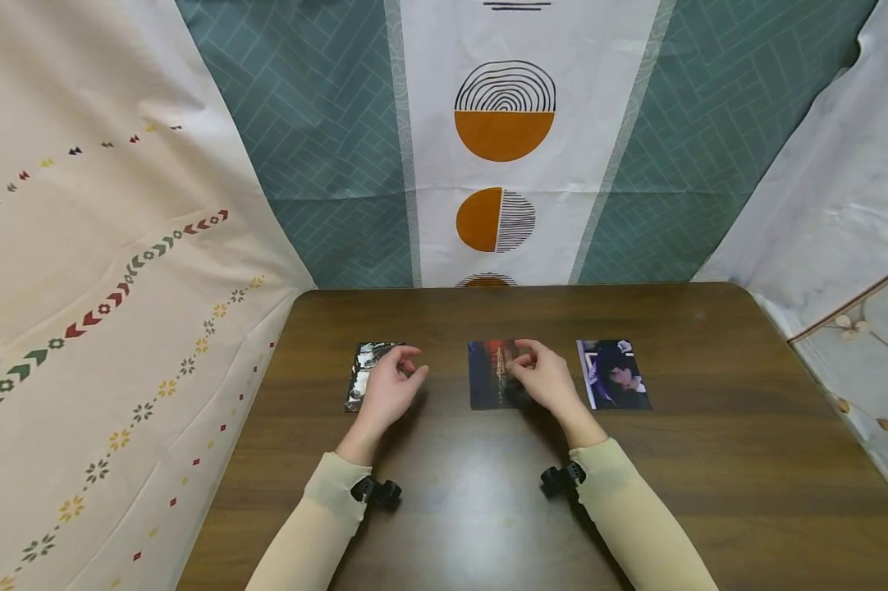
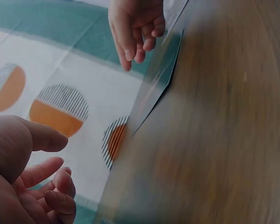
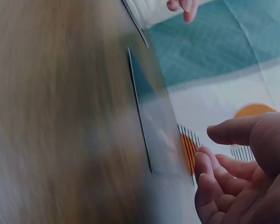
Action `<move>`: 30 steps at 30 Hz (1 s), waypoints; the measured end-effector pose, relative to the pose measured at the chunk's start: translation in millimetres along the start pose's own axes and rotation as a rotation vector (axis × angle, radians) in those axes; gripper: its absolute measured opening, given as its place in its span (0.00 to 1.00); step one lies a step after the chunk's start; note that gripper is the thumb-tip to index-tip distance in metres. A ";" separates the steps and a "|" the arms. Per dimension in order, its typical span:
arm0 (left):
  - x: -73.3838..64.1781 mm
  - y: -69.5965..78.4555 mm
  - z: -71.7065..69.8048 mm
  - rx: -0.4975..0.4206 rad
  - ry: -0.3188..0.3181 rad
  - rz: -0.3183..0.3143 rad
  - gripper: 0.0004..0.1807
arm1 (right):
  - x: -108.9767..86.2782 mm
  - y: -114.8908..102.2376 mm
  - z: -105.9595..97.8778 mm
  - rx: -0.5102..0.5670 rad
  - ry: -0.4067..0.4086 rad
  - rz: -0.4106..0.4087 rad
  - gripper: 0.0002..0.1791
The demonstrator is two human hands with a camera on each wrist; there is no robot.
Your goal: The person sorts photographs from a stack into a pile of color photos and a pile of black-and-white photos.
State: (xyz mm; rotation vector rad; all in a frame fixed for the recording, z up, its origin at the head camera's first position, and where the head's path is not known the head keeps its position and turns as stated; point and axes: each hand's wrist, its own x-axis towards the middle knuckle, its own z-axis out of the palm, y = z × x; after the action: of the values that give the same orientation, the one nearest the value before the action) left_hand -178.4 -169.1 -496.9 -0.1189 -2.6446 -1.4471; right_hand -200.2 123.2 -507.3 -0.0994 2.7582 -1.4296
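Observation:
Three picture cards lie in a row on the brown table. A black-and-white card is at the left, partly covered in the head view by my left hand. My right hand is over the right edge of the dark blue and red middle card. At the right lies a card with a person in dark clothing. Both hands hold nothing, fingers loosely bent. In the right wrist view the thumb and fingers of my right hand stand apart from the glossy middle card.
Behind the table's far edge hangs a green and white cloth with orange circles. A patterned cream cloth borders the left side, a white cloth the right. Each wrist wears a small black camera.

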 end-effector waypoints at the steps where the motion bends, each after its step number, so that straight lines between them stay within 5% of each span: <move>1: 0.5 2.1 4.6 -0.003 -0.008 -0.001 0.19 | -0.1 2.9 -4.0 -0.001 -0.001 0.012 0.29; 14: -2.8 16.4 57.6 0.010 -0.154 -0.143 0.15 | -6.0 27.1 -19.7 -0.043 -0.069 0.068 0.23; 30: -4.3 21.2 80.1 0.109 -0.180 -0.193 0.23 | -9.4 26.5 -10.1 -0.133 -0.046 0.093 0.18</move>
State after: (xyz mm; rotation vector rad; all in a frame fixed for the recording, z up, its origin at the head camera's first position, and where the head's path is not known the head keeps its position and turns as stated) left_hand -177.1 -90.3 -522.7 0.0179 -2.9470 -1.4014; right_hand -192.5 147.4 -523.1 -0.0069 2.7784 -1.2063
